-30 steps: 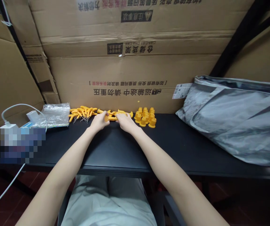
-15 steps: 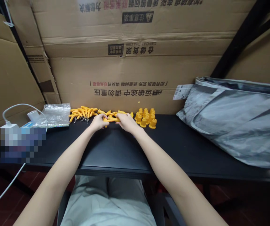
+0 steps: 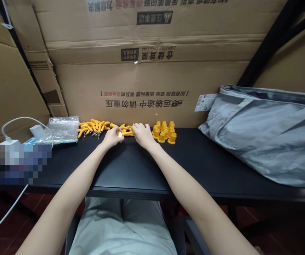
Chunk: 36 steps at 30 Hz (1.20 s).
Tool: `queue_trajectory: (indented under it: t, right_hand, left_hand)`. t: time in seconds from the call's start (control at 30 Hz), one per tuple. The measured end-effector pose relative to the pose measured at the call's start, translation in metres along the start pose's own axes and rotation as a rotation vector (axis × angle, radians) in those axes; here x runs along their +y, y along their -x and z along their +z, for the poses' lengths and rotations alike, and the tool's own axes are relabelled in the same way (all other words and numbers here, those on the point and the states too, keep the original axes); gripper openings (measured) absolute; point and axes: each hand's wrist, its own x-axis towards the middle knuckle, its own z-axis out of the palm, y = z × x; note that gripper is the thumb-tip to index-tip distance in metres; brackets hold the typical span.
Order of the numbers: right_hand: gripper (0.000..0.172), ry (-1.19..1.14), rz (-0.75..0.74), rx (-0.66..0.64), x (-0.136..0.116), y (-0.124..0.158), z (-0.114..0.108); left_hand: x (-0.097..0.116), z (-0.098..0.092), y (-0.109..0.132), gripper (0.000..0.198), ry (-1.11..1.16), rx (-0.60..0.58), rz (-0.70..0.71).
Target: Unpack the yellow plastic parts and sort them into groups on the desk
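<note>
My left hand (image 3: 112, 138) is closed on a yellow plastic piece, whose pale, bright round end (image 3: 119, 134) shows between thumb and fingers. My right hand (image 3: 142, 135) is bent over other yellow plastic pieces (image 3: 128, 132) at the back of the desk. Its thumb side meets the yellow parts, and its fingertips are partly hidden. Left of my hands lies a heap of yellow branched pieces (image 3: 94, 125) with thin spiral metal tips (image 3: 96, 135). Several yellow flanged cups (image 3: 171, 138) stand in rows, just right of my right hand.
The black desk (image 3: 133, 170) backs onto a printed cardboard panel (image 3: 147, 78). On the left are bubble wrap (image 3: 63, 129), a white charger (image 3: 9, 147) with a cable and a blurred-out item (image 3: 23, 166). A large grey bag (image 3: 264, 141) takes up the right side.
My right hand has shifted slightly up, with its fingers now raised and bent over the yellow pieces. In my left hand, the piece's pale end now faces me. The cups have stayed put.
</note>
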Motion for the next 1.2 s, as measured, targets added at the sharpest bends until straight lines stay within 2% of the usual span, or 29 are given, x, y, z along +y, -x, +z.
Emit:
queue_trajectory:
  t: [0.17, 0.33, 0.63, 0.83, 1.0, 1.2]
  right_hand:
    - [0.021, -0.05, -0.057, -0.067, 0.004, 0.0, 0.005]
    - [0.027, -0.137, -0.07, -0.114, 0.005, 0.001, 0.008]
    - [0.035, -0.036, 0.068, -0.003, 0.001, 0.0, -0.001]
    - [0.036, -0.028, 0.101, -0.001, 0.0, 0.0, -0.004]
    - [0.026, -0.061, 0.034, -0.074, 0.004, 0.001, -0.004]
    - [0.025, -0.111, -0.052, -0.091, 0.004, 0.003, -0.002]
  left_hand:
    - [-0.004, 0.001, 0.001, 0.029, -0.14, 0.025, 0.056]
    - [-0.003, -0.002, 0.003, 0.03, -0.247, 0.026, 0.062]
    - [0.011, -0.004, 0.007, 0.034, -0.263, 0.004, 0.019]
    - [0.017, -0.007, 0.01, 0.034, -0.286, -0.012, -0.003]
    - [0.01, -0.008, 0.008, 0.033, -0.32, -0.023, -0.005]
    - [0.001, -0.007, 0.006, 0.032, -0.339, -0.033, -0.023]
